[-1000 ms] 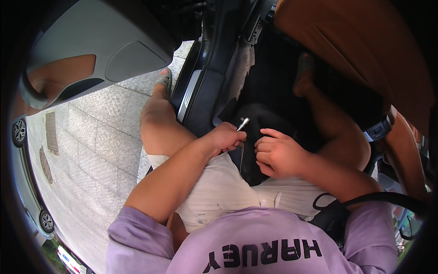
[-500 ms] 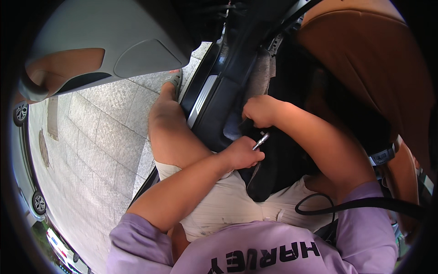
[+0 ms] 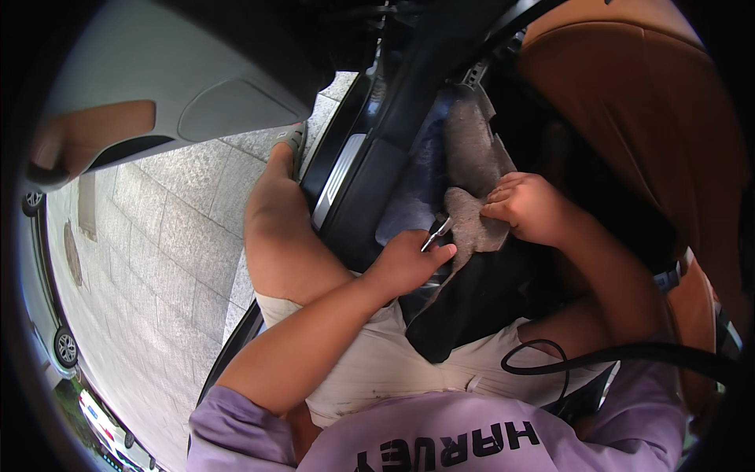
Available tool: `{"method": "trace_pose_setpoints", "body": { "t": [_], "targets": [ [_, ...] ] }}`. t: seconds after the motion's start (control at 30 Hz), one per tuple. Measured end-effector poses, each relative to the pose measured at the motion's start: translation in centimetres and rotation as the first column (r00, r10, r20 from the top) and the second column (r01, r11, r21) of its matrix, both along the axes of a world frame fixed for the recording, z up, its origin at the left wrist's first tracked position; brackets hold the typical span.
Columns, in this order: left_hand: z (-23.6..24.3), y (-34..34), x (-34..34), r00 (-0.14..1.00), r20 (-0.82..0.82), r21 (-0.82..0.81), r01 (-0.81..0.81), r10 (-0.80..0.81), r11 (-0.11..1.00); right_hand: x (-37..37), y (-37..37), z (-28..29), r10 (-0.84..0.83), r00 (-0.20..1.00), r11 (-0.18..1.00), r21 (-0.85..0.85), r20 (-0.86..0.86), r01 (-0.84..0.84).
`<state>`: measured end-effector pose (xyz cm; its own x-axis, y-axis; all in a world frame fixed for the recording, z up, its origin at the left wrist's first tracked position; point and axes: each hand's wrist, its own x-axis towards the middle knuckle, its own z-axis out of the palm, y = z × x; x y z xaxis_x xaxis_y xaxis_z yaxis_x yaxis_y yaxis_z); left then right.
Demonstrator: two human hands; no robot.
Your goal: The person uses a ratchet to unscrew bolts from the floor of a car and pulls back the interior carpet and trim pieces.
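My left hand [image 3: 410,261] is closed around a slim chrome tool that looks like a ratchet wrench [image 3: 437,234], its bright end sticking up past my thumb. Beside it, my right hand [image 3: 531,208] pinches the edge of the car's floor carpet [image 3: 470,141]. The carpet is folded back, so its grey-beige fuzzy underside shows, while its black face [image 3: 452,311] hangs down over my lap. Left of the carpet, part of the floor under it [image 3: 413,200] is laid bare, though blurred.
An open car door [image 3: 236,71] stands at upper left, above grey stone paving [image 3: 157,236]. A metal-trimmed door sill [image 3: 340,181] runs beside my leg. Brown seats [image 3: 629,94] rise at right. A black cable [image 3: 621,354] crosses my right side. Parked cars [image 3: 47,299] are outside.
My right hand has moved right, pulling the carpet edge back and turning up its pale underside. The left hand has shifted slightly left, still holding the chrome tool.
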<state>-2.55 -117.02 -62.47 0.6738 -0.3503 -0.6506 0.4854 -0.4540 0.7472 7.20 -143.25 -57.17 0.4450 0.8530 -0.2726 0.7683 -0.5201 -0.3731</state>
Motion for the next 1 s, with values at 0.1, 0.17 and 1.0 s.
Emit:
{"method": "trace_pose_setpoints", "body": {
  "t": [0.1, 0.17, 1.0],
  "targets": [
    [-0.2, -1.0, 0.5, 0.995, 0.080, -0.062, 0.060, -0.055, 0.996, 0.2, 0.1, 0.4, 0.016, 1.000, 0.997, 0.069, -0.015, -0.015],
    [-0.8, -1.2, 0.4, 0.998, 0.050, -0.059, 0.034, -0.031, 0.998, -0.1, 0.2, -0.2, 0.001, 1.000, 1.000, 0.028, -0.015, -0.001],
    [-0.9, -0.3, 3.7, 0.904, 0.373, 0.198, -0.295, 0.206, 0.935, 2.7, -41.2, -22.3, -0.659, -0.640, -0.672, -0.072, -0.395, 0.737]
  ]
}}
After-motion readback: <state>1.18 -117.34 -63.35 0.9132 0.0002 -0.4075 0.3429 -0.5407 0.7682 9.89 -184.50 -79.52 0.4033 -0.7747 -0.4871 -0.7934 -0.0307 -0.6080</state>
